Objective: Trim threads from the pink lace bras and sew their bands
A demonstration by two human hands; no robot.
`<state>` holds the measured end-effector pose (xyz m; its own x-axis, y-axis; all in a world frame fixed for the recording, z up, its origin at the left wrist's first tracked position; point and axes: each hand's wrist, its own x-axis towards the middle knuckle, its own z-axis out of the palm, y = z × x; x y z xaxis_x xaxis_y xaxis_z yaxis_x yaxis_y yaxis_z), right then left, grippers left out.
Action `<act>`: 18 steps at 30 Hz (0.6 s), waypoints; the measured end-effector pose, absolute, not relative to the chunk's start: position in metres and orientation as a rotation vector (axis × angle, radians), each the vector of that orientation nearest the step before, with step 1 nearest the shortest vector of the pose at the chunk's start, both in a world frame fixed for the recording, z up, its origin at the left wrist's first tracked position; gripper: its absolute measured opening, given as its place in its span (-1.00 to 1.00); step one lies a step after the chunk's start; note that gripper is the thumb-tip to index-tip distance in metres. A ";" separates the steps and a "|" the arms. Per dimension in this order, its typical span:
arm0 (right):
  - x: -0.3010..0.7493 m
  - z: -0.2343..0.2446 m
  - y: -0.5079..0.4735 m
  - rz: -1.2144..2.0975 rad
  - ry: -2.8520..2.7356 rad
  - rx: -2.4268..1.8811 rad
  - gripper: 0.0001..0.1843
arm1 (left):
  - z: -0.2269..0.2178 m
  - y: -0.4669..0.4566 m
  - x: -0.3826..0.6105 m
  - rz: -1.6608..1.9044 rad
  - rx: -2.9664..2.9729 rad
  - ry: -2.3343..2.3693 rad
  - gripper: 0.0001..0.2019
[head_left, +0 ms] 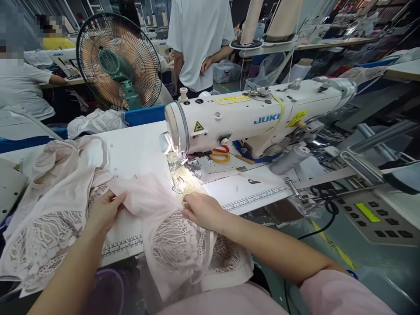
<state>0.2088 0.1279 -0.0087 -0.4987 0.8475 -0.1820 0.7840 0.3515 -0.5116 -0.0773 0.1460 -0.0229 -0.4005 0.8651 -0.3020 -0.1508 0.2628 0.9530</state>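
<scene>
A pale pink lace bra [175,238] lies over the table's front edge, its cups hanging toward my lap. My left hand [106,208] pinches its sheer side panel, which is stretched leftward across the white table. The fingers of my right hand [201,210] are curled closed on the bra's upper edge, just below the lit needle area. Right behind that hand stands the white sewing machine [236,118], its lamp shining on the metal plate. More pale pink lace bras [49,232] are heaped at the left, beside my left hand.
Scissors with orange and red handles [220,156] lie under the machine arm near a grey thread cone [292,159]. A control panel [377,214] sits at the right. Behind the table are a large fan [120,61] and a standing person in a white shirt [201,39].
</scene>
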 end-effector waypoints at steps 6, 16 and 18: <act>0.196 -0.006 0.138 0.862 -2.485 -1.397 -0.68 | -0.009 0.147 -0.076 1.448 0.719 1.364 -0.76; 0.186 -0.009 0.141 1.031 -2.464 -1.338 -0.91 | 0.009 0.150 -0.071 1.461 0.879 1.261 -0.83; 0.189 -0.006 0.140 1.005 -2.449 -1.342 -0.91 | 0.009 0.159 -0.073 1.453 0.946 1.292 -0.86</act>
